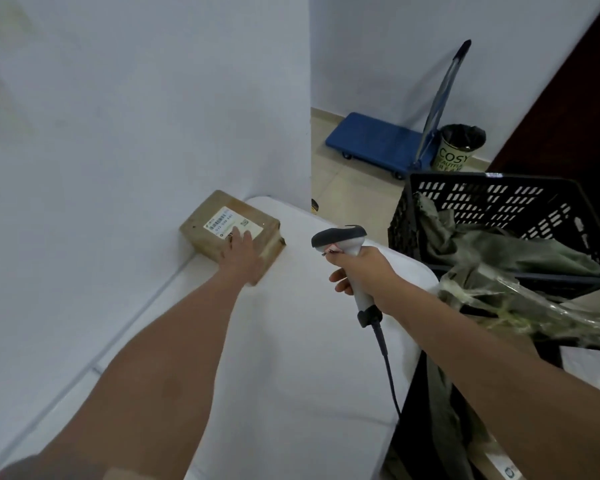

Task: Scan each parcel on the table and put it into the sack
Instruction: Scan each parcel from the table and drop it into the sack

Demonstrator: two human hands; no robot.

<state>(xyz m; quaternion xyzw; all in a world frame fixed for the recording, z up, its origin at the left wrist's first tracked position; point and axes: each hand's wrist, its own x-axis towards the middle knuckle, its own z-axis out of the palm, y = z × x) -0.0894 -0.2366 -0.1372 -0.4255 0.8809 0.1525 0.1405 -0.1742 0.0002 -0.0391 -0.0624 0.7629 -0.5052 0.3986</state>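
Observation:
A brown cardboard parcel (219,220) with a white barcode label lies at the far end of the white table (291,341), against the wall. My left hand (245,254) rests flat on the parcel's near top, fingers spread, covering part of the label. My right hand (361,268) grips a grey and white corded barcode scanner (342,239) by its handle, its head pointing left toward the parcel, a short way to the right of it. A dark green sack (492,251) hangs open to the right of the table, draped into a black crate.
The black slotted plastic crate (492,199) stands right of the table. On the tiled floor behind are a blue platform trolley (378,140) and a small bin (459,147) with a black liner. White walls close in the left and back. The scanner's cable (387,368) hangs over the table edge.

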